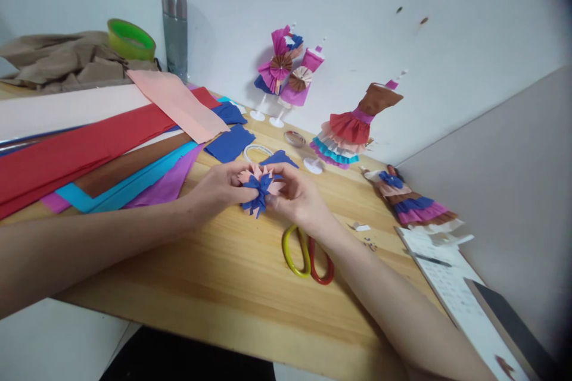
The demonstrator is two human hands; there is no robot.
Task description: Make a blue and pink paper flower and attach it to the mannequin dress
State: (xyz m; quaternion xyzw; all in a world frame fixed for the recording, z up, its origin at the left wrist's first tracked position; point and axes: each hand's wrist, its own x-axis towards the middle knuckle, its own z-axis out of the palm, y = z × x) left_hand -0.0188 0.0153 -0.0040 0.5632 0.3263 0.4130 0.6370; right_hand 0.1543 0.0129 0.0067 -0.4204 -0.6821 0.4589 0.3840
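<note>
Between my two hands, just above the wooden table (210, 274), is a crepe-paper flower (260, 187) with blue petals in the middle and pale pink pointed petals around them. My left hand (223, 184) pinches its left side, thumb on the blue part. On the opposite side, my right hand (297, 196) grips the edge with thumb and fingers. Scissors (308, 256) with one yellow and one red handle lie below my right hand, their blades hidden under it. Blue paper pieces (230, 141) and a roll of white tape (259, 150) lie behind the flower.
Folded crepe-paper strips (89, 143) in several colours cover the left side. Behind them stand a bottle (175, 33) and a green tape roll (131, 40). Small dress forms (369, 107) in paper dresses line the wall. A paper-dressed doll (411, 202) and written sheet (451, 286) lie right.
</note>
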